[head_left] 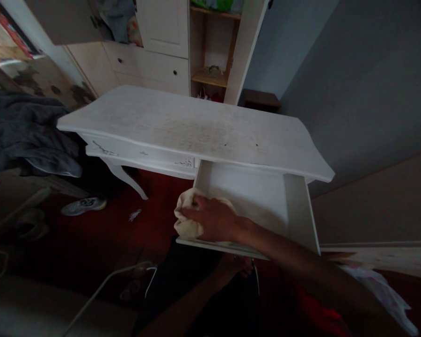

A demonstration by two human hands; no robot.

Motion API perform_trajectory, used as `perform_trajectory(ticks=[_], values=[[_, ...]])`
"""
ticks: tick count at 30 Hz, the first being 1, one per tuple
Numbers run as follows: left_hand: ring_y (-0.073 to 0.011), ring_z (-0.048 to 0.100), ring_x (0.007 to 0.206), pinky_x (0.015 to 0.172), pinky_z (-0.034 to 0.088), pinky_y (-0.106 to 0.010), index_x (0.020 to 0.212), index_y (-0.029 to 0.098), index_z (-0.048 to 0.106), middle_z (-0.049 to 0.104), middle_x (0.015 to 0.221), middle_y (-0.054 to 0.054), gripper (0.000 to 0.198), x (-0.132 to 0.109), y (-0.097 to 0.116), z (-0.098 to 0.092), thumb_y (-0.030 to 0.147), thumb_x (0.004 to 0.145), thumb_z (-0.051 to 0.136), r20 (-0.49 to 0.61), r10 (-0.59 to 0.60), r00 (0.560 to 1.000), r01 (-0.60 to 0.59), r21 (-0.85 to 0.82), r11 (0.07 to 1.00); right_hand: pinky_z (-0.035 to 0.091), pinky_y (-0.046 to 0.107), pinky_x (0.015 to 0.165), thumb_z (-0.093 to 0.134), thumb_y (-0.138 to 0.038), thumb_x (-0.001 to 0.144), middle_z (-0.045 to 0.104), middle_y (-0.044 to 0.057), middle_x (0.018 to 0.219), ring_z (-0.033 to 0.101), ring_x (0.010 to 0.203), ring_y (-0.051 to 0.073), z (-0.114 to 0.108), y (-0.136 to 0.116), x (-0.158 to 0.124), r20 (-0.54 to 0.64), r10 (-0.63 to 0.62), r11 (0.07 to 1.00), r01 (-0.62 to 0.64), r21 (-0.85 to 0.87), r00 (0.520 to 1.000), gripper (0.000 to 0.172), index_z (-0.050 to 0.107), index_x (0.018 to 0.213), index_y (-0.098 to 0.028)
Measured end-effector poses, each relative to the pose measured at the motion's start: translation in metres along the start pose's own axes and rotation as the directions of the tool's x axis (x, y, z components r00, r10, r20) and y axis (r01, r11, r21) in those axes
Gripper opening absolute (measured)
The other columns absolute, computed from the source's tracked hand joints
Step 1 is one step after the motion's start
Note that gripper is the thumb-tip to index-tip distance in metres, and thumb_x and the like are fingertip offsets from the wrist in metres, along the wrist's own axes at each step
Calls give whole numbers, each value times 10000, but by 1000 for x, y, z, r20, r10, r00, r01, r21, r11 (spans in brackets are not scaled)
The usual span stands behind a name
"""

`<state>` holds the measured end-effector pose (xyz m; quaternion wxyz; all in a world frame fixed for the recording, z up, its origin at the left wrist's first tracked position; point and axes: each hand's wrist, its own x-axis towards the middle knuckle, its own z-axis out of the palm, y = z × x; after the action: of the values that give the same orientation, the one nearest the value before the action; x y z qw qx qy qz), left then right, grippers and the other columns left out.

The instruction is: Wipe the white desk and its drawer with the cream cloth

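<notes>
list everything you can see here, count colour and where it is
desk: one, white with a worn top, middle of the view
drawer: one, white, pulled open under the desk top
cloth: one, cream, bunched at the drawer's front corner
wardrobe: one, cream, behind the desk, with open shelves beside its doors
fabric pile: one, grey, at the picture's left edge
shoe: one, white, on the floor near a desk leg
floor: one, dark red, under the desk
plastic bag: one, pale, bottom corner past the drawer
right hand: one, gripping the cloth in the drawer
left hand: one, in shadow below the drawer front, grip unclear
</notes>
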<state>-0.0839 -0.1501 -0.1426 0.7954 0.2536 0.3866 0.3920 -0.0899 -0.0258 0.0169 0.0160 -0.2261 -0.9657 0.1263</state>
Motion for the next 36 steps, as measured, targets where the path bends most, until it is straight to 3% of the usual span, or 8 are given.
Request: perform_trajectory(ticks=[9, 16, 20, 24, 30, 36], values=[[-148, 596, 628, 588, 471, -279, 805, 112, 682, 683, 754, -70, 661, 2, -2, -2, 688, 508, 809, -24, 39, 999, -38, 26, 999, 466, 364, 813, 617, -219, 876, 602, 48, 1269, 624, 998, 240, -5, -1, -19, 31, -163, 986, 163, 22, 986, 527, 524, 1366, -390], [-157, 595, 653, 624, 465, -294, 744, 106, 695, 678, 734, -69, 637, 0, -1, -2, 679, 493, 813, -33, -24, 999, 25, 42, 999, 423, 369, 896, 627, -164, 871, 687, 23, 1129, 608, 1009, 215, -26, 15, -59, 113, -145, 975, 122, 187, 983, 378, 688, 1176, -378], [-163, 607, 689, 650, 472, -294, 756, 110, 701, 685, 762, -69, 590, 0, 0, -1, 656, 556, 798, -20, -1, 1000, 1, 43, 999, 410, 398, 933, 647, -225, 875, 688, 38, 1170, 604, 1066, 231, -38, 25, -85, 215, -86, 974, 36, 222, 973, 339, 693, 1178, -372], [-146, 592, 631, 590, 456, -275, 808, 105, 707, 697, 758, -66, 625, 2, -1, -2, 626, 492, 844, -29, 1, 1000, 0, 44, 999, 398, 417, 965, 654, -257, 875, 670, 49, 1235, 589, 1137, 257, -39, 36, -119, 293, 28, 978, -87, 189, 956, 340, 683, 1196, -367], [-173, 624, 660, 606, 477, -286, 755, 111, 714, 713, 744, -91, 642, 6, -10, -7, 693, 502, 806, -42, -13, 999, 15, 49, 999, 422, 374, 953, 669, -278, 860, 649, 69, 1267, 592, 1134, 248, -38, 51, -169, 292, 216, 939, -280, 201, 932, 461, 615, 1312, -346], [-205, 644, 642, 614, 503, -327, 700, 118, 710, 713, 704, -109, 710, 12, -19, -15, 789, 468, 746, -66, -46, 997, 55, 140, 989, 413, 393, 950, 714, -332, 811, 634, 98, 1277, 585, 1130, 274, -45, 55, -203, 267, 341, 929, -366, 48, 901, 613, 541, 1398, -312]])
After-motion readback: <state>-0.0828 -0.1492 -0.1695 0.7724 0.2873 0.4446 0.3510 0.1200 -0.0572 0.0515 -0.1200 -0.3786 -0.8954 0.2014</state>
